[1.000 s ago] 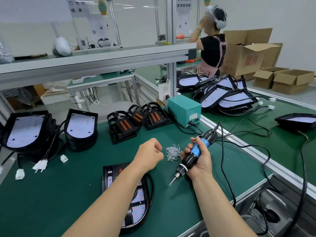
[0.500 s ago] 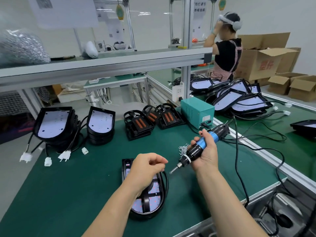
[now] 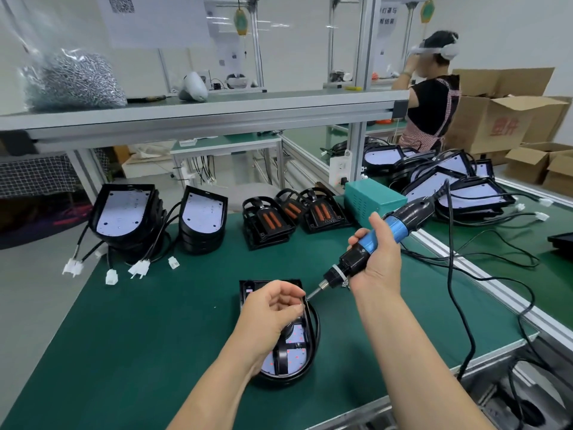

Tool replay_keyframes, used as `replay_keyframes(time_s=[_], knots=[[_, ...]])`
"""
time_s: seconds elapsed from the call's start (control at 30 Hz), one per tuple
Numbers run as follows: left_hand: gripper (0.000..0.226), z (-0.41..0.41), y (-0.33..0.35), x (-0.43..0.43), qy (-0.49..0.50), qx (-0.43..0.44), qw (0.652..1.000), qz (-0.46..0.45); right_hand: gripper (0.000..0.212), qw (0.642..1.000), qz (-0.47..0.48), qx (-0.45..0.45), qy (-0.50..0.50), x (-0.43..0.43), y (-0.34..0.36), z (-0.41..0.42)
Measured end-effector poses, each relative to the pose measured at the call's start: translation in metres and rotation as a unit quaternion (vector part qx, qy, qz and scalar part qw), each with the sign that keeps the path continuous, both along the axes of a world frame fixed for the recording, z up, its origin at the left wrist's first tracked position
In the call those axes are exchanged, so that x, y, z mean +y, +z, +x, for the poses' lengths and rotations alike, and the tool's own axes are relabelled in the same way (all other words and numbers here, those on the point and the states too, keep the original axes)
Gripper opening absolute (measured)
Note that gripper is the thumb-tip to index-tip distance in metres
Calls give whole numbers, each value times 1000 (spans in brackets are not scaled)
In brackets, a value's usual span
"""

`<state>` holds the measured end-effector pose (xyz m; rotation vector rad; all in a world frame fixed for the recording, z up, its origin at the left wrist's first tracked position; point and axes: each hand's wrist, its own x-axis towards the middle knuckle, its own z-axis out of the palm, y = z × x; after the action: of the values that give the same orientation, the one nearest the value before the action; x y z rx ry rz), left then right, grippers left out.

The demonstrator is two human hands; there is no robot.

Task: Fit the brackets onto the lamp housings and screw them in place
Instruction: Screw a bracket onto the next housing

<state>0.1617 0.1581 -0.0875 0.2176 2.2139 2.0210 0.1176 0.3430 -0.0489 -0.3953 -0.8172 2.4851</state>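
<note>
While right hand [image 3: 376, 262] grips blue-and-black electric screwdriver [image 3: 383, 238], bit [image 3: 311, 295] slants down-left at left hand [image 3: 273, 308] — pinched, contents unresolved — over black lamp housing [image 3: 296, 356].

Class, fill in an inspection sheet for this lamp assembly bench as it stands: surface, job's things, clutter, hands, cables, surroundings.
Surface: green mat.
Job's things: lamp housing with bracket lies under the left hand; spare brackets and stacked housings behind.
Clutter: bag of screws on shelf; teal power box.
Hands: left hand pinched at the bit, contents too small to tell; right hand grips electric screwdriver.
Cables: screwdriver cord trails rightward; white connectors beside stacked housings.
Surroundings: another person, cardboard boxes.
</note>
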Motion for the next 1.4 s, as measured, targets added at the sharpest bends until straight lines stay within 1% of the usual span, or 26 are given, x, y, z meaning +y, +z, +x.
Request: replay_keyframes(time_s=[0.27,0.43,0.63,0.77,0.93,1.07,1.4], knots=[[26,7,1,-1,3,-1,999,37,24,999,33,28,3,-9,3,6],[23,11,-1,-1,8,-11,999,48,23,999,39,33,4,-12,4,9],[22,16,-3,-2,28,-26,996,83,22,999,42,31,-7,-15,6,13],[24,17,-2,-3,32,-16,997,75,20,998,45,33,-10,-17,6,15],[35,19,0,-1,57,87,994,-37,20,998,53,33,-21,-23,3,17],[34,20,1,-4,58,72,996,-14,21,998,41,25,-33,-21,7,16],[29,24,-2,-2,59,45,997,30,22,999,32,13,-19,-22,5,16]])
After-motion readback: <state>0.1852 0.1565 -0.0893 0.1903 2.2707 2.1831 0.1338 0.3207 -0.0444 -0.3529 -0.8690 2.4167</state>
